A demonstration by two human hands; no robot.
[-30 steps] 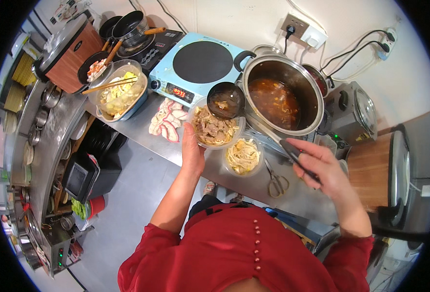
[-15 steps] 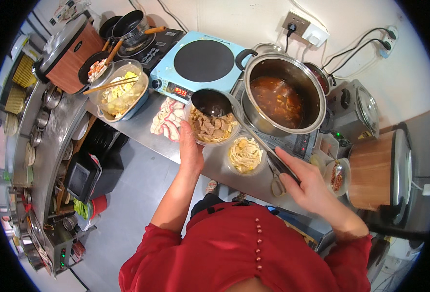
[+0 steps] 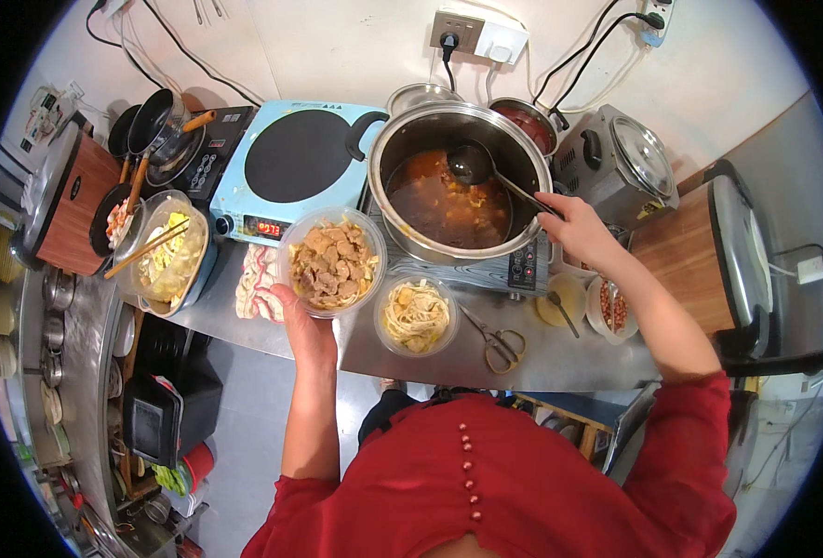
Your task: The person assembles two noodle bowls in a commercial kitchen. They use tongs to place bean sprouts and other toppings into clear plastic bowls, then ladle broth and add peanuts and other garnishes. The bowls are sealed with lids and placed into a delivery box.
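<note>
My left hand (image 3: 307, 333) grips a clear plastic bowl (image 3: 379, 284) by its near side; sliced meat (image 3: 332, 253) covers the noodles inside. Closed round the handle of a black ladle (image 3: 470, 165) is my right hand (image 3: 579, 229), at the right rim of a big steel pot (image 3: 430, 251). The ladle's cup is in the pot, at the surface of the red-brown broth (image 3: 421, 206). A second clear bowl (image 3: 455, 330) with pale noodles stands on the steel counter, just right of the one I hold.
A light-blue induction cooker (image 3: 244, 191) lies left of the pot. Scissors (image 3: 502, 350), a bowl of peanuts (image 3: 614, 307) and a cloth (image 3: 259, 286) rest on the counter. Chopsticks (image 3: 151, 246) lie across a container at left. A wood-grain cooker (image 3: 681, 256) stands at right.
The ladle has moved from over the meat bowl into the pot, to the right, with my right hand. The whole view has shifted. My left hand keeps its grip on the bowl.
</note>
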